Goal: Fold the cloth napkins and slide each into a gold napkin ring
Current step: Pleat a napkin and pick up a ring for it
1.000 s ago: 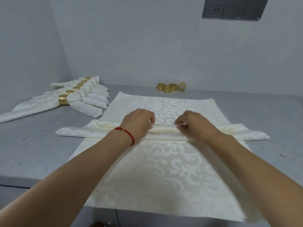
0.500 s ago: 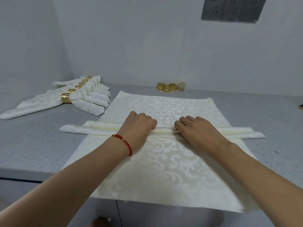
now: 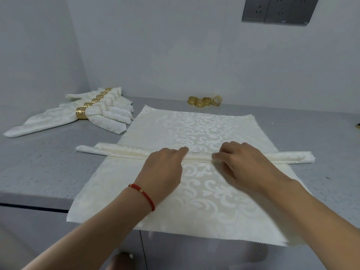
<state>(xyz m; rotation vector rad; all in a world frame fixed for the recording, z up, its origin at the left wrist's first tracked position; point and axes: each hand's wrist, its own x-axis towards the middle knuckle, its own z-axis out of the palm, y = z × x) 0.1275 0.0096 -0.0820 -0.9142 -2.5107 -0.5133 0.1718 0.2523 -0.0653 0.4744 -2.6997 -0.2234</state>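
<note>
Grey speckled tabletop runs to pale walls, with dark wall sockets high at the right. A cream damask napkin lies spread flat at the front edge, its near hem overhanging. Across its middle lies a narrow folded napkin, both ends reaching past the flat one's sides. The left hand, a red bracelet on its wrist, rests on the strip with fingers curled down onto it. The right hand presses the strip just beside it, fingers bent over the fold. Finished ringed napkins are fanned near the back left corner. Loose gold napkin rings sit by the back edge.
</note>
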